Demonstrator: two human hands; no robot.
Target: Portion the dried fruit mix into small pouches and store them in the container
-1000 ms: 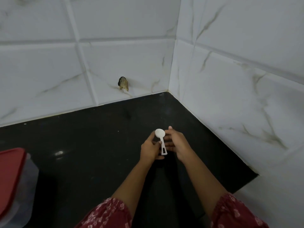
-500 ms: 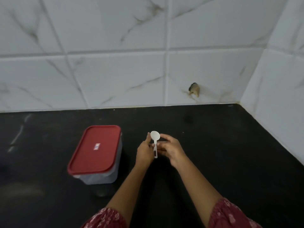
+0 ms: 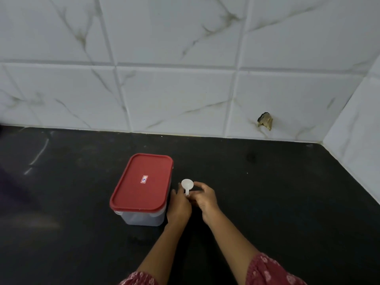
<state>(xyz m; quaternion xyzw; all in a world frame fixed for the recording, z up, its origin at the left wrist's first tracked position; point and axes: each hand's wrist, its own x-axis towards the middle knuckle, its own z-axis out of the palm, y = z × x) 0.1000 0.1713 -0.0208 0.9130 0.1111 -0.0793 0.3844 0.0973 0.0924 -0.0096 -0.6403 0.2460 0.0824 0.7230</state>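
Note:
A clear plastic container (image 3: 144, 218) with a closed red lid (image 3: 141, 182) stands on the black counter (image 3: 287, 202). Just right of it, my left hand (image 3: 179, 206) and my right hand (image 3: 205, 199) meet around the handle of a small white plastic spoon (image 3: 187, 185). The spoon's round bowl sticks up above my fingers and looks empty. My left hand almost touches the container's right side. No dried fruit or pouches are in view.
White marble-pattern tiles form the back wall (image 3: 174, 95) and a side wall (image 3: 357, 130) at the right, meeting in a corner. A chipped hole (image 3: 265, 120) marks the back wall near the corner. The counter stretches dark to left and right.
The view has swung left, from the wall corner to the container, which now sits near the middle. My hands keep holding the spoon and are now closer to the container.

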